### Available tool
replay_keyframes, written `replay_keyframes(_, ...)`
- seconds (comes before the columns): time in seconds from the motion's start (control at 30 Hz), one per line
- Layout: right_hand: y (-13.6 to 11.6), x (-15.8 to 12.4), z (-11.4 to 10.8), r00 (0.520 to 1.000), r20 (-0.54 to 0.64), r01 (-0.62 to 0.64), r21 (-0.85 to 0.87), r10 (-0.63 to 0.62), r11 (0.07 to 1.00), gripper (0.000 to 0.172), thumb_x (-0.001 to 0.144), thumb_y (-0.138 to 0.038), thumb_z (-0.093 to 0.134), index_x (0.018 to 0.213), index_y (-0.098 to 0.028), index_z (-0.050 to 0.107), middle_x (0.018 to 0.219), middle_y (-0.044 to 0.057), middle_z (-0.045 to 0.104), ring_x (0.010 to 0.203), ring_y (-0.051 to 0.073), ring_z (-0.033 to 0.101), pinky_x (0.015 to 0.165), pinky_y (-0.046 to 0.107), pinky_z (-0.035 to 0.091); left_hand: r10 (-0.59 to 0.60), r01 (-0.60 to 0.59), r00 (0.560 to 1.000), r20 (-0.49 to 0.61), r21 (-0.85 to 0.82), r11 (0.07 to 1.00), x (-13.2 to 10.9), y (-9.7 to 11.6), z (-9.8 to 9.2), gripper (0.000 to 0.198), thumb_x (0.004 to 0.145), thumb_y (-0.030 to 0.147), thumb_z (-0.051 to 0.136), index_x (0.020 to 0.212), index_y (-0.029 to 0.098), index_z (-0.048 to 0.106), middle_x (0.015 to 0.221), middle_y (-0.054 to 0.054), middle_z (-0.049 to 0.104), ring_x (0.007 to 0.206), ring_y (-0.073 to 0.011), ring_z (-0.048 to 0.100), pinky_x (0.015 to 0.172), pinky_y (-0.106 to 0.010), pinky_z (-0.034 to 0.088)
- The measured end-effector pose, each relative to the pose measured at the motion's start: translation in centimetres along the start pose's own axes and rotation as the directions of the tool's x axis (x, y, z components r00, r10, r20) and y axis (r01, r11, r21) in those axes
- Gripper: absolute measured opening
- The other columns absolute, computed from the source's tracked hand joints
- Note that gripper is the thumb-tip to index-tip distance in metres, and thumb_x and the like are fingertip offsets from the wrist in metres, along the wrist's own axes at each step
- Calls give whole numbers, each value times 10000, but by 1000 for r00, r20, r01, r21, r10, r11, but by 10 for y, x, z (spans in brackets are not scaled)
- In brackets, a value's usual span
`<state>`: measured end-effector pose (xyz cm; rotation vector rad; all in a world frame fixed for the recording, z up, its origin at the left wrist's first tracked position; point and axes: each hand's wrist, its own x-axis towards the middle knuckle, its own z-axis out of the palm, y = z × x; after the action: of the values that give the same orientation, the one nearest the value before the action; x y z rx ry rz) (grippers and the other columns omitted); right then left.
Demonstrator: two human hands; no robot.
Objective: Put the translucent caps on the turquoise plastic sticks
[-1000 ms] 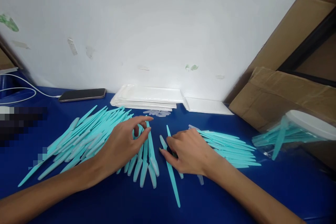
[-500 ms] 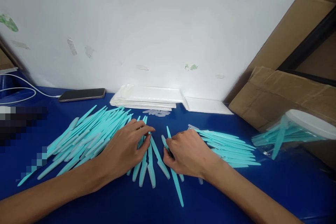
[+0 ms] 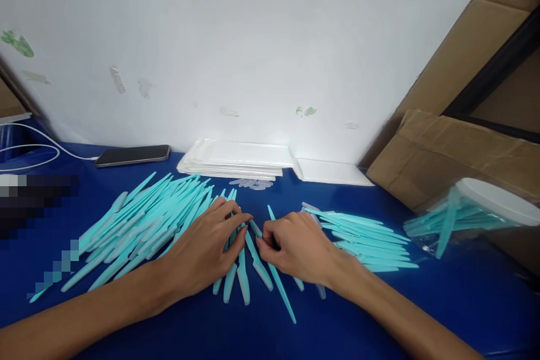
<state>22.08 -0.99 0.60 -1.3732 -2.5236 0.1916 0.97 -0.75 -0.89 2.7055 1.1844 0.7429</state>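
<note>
closest to the viewer, on the blue worktop, a long teal tool lies slanted, its upper part passing beneath the right hand. just left of it, a fan of teal tools has its broad ends turned toward the person and splayed, probably so that single pieces can be picked out. the left hand arches over their thin ends; its thumb and forefinger nearly meet, but i cannot tell whether they grip anything. the right hand has its fingers curled round a held tool, whose pale end points at the left fingertips, perhaps to bring that end within reach of both hands.

level with the hands, a loose heap spreads on the left and a flatter, more aligned pile on the right, which seems to keep two lots apart. right of that pile, a white-lidded tub lies on its side with more inside.

beyond, small translucent pieces sit before stacked white packets; a phone rests by the wall, perhaps out of the way.
</note>
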Motion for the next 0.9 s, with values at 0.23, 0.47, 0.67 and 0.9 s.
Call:
replay_keyframes(0.23, 10, 6, -6, 967, -120, -116, 578, 225, 808, 366, 935, -486, 605, 719, -198, 667, 510, -66, 461, 464, 80, 379, 473, 231, 254, -44, 48, 996, -73, 49, 998, -2, 1, -3, 492, 1028, 293, 387, 1511, 211, 339, 1062, -55, 596, 959, -215, 599, 1056, -522, 456)
replay_keyframes(0.47, 13, 8, -12, 977, -37, -62, 893, 210, 447, 356, 933, -553, 601, 956, -198, 623, 701, 4, 726, 409, 123, 607, 398, 214, 367, -4, 10, 992, -130, 49, 999, -5, 9, -13, 609, 1010, 226, 398, 1554, 275, 128, 1112, -82, 552, 997, -240, 574, 861, -417, 528)
replay_keyframes(0.67, 11, 3, -17, 984, -63, -40, 834, 167, 550, 230, 958, -427, 602, 1039, -220, 662, 949, 43, 751, 618, 144, 681, 511, 237, 435, 12, -2, 994, -109, 88, 996, -5, 8, -11, 504, 998, 191, 413, 1478, 257, 274, 1180, -94, 558, 1113, -259, 564, 945, -447, 512)
replay_keyframes(0.9, 10, -3, -17, 987, -163, 44, 295, 5, 955, 200, 951, -254, 552, 1037, -253, 732, 921, -8, 737, 694, 159, 618, 620, 282, 399, 104, -98, 992, -74, 85, 992, -6, 6, -10, 323, 971, 107, 423, 1268, 189, 522, 1091, -91, 559, 956, -221, 554, 844, -417, 507)
